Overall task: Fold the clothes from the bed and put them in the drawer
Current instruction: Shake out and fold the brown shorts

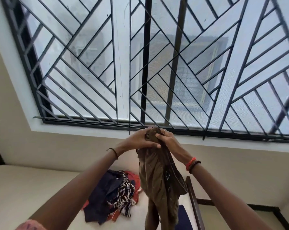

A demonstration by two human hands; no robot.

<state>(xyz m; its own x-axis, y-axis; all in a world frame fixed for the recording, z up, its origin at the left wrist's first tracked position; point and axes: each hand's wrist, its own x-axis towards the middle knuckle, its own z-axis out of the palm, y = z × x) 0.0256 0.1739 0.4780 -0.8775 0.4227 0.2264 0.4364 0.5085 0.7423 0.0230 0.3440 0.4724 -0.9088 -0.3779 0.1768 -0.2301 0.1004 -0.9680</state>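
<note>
Brown garment (157, 183) up high before the barred window (157, 63), and both hands are on its bunched top: left hand (140, 140) curled over the cloth, right hand (169, 141) gripping right beside it. The fabric hangs above the bed (32, 188), near the pile of clothes (114, 196) lying there.

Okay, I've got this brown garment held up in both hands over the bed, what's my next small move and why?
Probably slide your hands apart along the top edge to open it out. Both the left hand and right hand grip the brown garment at one bunched spot, so it hangs crumpled and cannot be folded neatly yet.
</note>
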